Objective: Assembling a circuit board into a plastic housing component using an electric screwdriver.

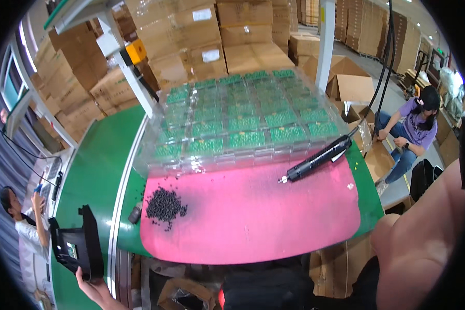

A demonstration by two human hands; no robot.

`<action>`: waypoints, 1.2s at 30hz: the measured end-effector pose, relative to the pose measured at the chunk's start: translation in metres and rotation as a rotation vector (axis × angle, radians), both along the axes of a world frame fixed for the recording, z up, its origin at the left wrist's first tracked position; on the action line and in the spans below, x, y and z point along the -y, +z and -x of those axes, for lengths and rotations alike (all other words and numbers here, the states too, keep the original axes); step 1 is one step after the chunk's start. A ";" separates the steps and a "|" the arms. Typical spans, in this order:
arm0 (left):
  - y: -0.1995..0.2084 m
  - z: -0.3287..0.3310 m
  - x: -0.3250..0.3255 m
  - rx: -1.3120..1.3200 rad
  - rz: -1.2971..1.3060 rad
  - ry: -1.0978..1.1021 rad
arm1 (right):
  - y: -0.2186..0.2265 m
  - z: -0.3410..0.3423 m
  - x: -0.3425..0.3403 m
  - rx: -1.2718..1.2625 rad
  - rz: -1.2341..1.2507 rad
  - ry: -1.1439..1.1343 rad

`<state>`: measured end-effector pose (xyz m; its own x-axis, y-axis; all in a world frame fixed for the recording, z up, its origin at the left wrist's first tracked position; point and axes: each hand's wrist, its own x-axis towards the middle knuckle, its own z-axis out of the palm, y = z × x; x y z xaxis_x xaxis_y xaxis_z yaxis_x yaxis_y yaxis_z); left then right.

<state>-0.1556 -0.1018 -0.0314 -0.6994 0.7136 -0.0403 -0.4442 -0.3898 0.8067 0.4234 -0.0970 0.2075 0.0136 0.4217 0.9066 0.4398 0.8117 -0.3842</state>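
Observation:
At the lower left, my left hand (91,290) is closed on the near end of a black plastic housing (92,243). A small green circuit board (72,250) shows inside the housing, which is held tilted over the green belt. Most of the fingers are hidden under it. My bare right arm (413,253) is bent at the right edge; its hand is out of sight. On the pink mat (253,222) lie a heap of small black screws (165,205) and, to the right, a black electric screwdriver (318,159) with its bit pointing left.
Stacked clear trays of green circuit boards (245,124) stand behind the mat. A white metal post (126,67) rises left of them; a cable (385,67) hangs at right. One person (417,121) sits at right, another (28,227) works at left. Cardboard boxes (175,31) fill the back.

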 end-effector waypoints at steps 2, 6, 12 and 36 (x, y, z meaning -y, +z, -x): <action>-0.011 0.014 -0.016 -0.014 0.020 0.030 | -0.002 0.008 0.009 0.007 0.093 -0.022; -0.039 0.090 -0.041 -0.029 -0.041 0.192 | -0.001 0.033 0.029 0.028 0.237 -0.051; -0.061 0.153 -0.055 -0.022 0.100 0.301 | 0.000 0.059 0.060 0.070 0.371 -0.139; 0.178 -0.336 0.006 -1.519 -0.994 -0.157 | -0.037 0.039 0.140 0.460 0.003 -0.265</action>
<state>0.1803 -0.1074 0.1462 0.3486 0.1277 0.9285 0.2953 -0.9552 0.0206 0.3841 -0.2370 0.1709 -0.2785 0.4600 0.8431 0.7534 0.6491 -0.1053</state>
